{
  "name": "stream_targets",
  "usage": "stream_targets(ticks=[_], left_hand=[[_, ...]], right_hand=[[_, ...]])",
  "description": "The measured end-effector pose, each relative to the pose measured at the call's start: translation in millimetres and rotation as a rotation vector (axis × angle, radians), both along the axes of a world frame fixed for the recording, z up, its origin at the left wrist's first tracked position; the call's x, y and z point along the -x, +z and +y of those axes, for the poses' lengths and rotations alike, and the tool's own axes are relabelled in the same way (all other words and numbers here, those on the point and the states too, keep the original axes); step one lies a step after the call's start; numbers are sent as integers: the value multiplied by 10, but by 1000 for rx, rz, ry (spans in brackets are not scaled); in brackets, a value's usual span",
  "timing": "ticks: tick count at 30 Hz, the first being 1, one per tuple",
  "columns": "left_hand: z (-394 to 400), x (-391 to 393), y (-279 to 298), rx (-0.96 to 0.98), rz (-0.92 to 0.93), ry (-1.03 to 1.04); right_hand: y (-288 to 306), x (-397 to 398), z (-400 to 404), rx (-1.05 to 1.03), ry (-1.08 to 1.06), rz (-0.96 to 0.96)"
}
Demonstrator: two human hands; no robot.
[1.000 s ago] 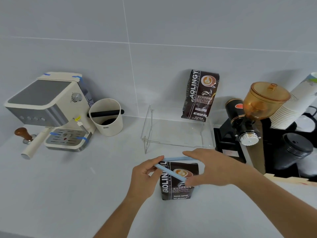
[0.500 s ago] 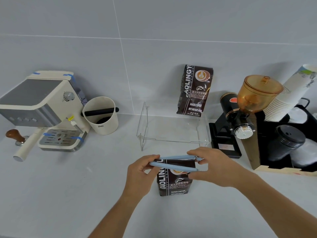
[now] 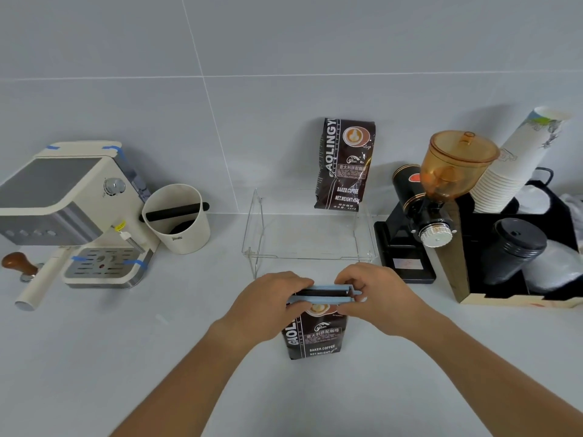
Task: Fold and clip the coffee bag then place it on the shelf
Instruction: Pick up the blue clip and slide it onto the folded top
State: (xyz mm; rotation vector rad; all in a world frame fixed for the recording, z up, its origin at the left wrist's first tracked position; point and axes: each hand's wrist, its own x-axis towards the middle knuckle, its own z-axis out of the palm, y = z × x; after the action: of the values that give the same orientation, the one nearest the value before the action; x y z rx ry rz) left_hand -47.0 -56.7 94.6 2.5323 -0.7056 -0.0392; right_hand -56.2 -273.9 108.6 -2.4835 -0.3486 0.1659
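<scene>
A: Where's the coffee bag (image 3: 315, 334)?
B: Upright on the counter (image 3: 126, 357), directly below both hands, folded top lying between the arms of the blue clip (image 3: 321, 294).
A: Clip's long axis?
B: Left to right. The left hand (image 3: 268, 305) pinches one end, the right hand (image 3: 375, 298) the other.
A: Shelf?
B: The clear shelf (image 3: 310, 238) lies straight beyond the knuckles, another bag (image 3: 345, 165) at its back.

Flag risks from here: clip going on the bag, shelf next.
1. The clip looks not yet shut over the bag's folded top; it may close skewed, letting the fold slip.
2. Left hand and right hand pinch only the clip ends, so the upright bag could tip.
</scene>
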Motion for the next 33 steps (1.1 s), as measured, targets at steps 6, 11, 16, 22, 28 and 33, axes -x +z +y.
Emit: stream_targets(ticks=[6,11,16,22,28,33], left_hand=[[-21,-54,19,-89,27,-38],[-17,-85,15,-115,27,-56],[-8,-100,10,-128,13,-73],[20,-112,-17,-126,-5,-97],[106,-84,-78,37,64,8],[280,-48,-288,307,256,211]], right_hand=[[-41,9,-48,-85,-69,85],[-21,13,-54,52,29,-6],[-65,22,-36,111,70,-69],[-87,50,-40,75,98,-123],[-73,13,-60,40,89,-103],[-198,28,-131,-129,26,-52]])
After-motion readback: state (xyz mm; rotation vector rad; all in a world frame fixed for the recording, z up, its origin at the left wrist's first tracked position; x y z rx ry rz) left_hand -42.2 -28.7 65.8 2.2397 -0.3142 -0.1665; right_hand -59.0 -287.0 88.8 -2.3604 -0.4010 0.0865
